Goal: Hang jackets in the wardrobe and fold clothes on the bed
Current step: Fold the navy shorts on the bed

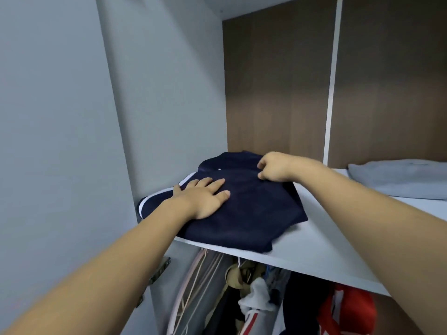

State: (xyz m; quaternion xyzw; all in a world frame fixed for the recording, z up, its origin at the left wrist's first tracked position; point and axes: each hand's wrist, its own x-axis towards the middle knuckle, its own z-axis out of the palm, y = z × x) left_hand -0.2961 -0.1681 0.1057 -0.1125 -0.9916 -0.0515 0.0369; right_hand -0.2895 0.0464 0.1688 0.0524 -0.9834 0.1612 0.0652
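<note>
A folded navy garment with white stripes (242,209) lies on the pale wardrobe shelf (314,247), pushed toward the left side panel (167,93), its front fold reaching the shelf's front edge. The left hand (205,195) rests flat on the near left part of the garment, fingers straight and spread, palm down, gripping nothing. The right hand (273,166) sits at the garment's far right edge with its fingers curled in, pinching the navy cloth between thumb and fingertips. Two white stripes show along the garment's left border, just beside the left wrist. No brand, label or writing can be read on the cloth; a tiny white mark near the far fold is too small to tell. Farther right on the same shelf, well apart from the navy piece, lies a folded light grey garment (396,180), beyond a thin white vertical divider (331,81) that stands against the brown wood-grain back wall (275,81). Below the shelf hang several clothes: pale pinkish hangers (193,286) at the left, a tan garment (239,274), a white and grey piece with red stripes (256,310), a dark garment, and a red garment (348,310) at the right. A metal hinge (159,272) shows on the open door (55,117) at the left.
</note>
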